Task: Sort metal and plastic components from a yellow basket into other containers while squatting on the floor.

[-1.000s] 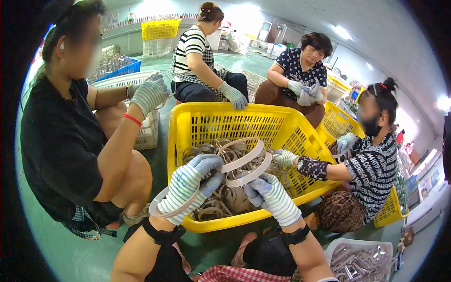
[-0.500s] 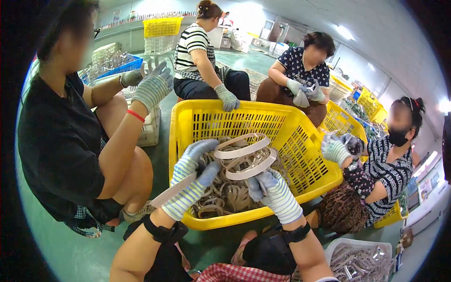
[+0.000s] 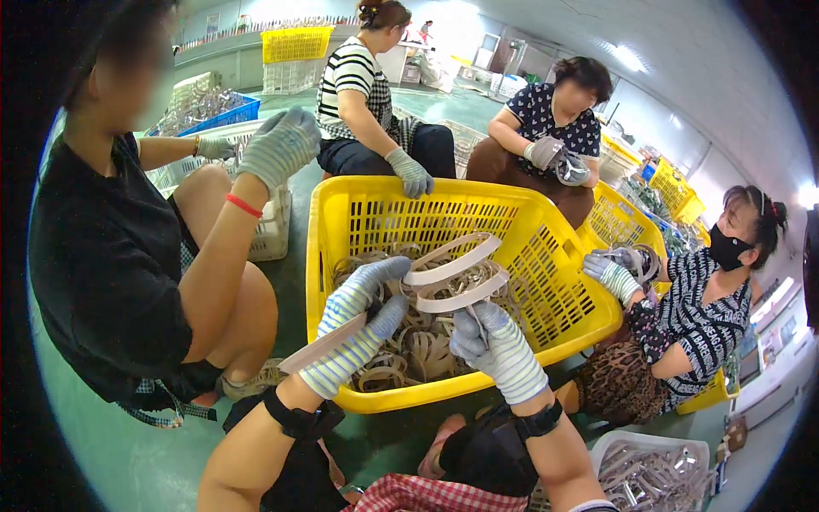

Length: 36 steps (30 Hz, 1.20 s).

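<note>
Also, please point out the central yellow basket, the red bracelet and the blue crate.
Central yellow basket [image 3: 409,400]: head view, near rim.
Red bracelet [image 3: 245,206]: head view, its middle.
Blue crate [image 3: 241,112]: head view, side wall.

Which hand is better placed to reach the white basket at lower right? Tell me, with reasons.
Probably the right hand: it and its forearm are nearer that white basket. The left hand is farther across, with a pale band lying over its glove.

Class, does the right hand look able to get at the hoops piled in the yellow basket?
Probably yes: the basket is open and nothing visible blocks the right hand from the piled hoops, though it seems to hold a pale hoop.
</note>
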{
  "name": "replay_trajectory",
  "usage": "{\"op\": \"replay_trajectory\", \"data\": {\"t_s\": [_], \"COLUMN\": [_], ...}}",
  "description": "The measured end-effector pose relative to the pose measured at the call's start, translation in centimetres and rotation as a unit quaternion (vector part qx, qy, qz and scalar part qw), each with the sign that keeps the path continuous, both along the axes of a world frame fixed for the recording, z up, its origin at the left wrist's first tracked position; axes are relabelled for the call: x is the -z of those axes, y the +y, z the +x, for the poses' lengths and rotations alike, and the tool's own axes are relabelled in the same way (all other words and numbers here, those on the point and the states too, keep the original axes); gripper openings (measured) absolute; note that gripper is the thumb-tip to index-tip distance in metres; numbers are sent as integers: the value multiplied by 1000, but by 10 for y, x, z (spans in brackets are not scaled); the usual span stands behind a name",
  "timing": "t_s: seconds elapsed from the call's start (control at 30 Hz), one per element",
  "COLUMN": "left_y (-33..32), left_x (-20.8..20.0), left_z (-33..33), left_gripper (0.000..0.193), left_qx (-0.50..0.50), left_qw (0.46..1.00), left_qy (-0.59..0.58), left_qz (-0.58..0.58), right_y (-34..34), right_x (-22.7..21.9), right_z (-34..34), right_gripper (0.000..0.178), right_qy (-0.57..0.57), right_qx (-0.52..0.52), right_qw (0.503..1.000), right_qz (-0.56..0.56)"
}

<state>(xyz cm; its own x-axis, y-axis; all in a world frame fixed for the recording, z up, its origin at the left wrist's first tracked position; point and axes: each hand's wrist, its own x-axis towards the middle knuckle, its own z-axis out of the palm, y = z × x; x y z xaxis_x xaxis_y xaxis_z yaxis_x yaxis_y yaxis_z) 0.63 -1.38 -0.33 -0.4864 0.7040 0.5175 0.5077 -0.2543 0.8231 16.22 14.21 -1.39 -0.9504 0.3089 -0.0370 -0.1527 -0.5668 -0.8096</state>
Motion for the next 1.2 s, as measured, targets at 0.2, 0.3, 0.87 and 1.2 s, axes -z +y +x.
{"op": "replay_trajectory", "data": {"t_s": [0.2, 0.3, 0.87, 1.2], "left_y": [3, -3, 16, 19], "left_x": [9, 43, 23, -14], "left_z": [5, 15, 35, 25], "left_gripper": [19, 25, 23, 15], "left_qx": [265, 334, 244, 49], "left_qw": [929, 912, 944, 981], "left_qy": [-120, 64, 185, 174], "left_qz": [-228, -228, -123, 70], "right_y": [7, -3, -11, 21], "right_x": [23, 31, 12, 27], "right_z": [-5, -1, -5, -9], "right_gripper": [32, 40, 39, 32], "right_qy": [57, -72, -36, -29], "right_qx": [70, 97, 94, 166], "right_qw": [984, 921, 978, 978], "right_qz": [156, 370, 184, 125]}}
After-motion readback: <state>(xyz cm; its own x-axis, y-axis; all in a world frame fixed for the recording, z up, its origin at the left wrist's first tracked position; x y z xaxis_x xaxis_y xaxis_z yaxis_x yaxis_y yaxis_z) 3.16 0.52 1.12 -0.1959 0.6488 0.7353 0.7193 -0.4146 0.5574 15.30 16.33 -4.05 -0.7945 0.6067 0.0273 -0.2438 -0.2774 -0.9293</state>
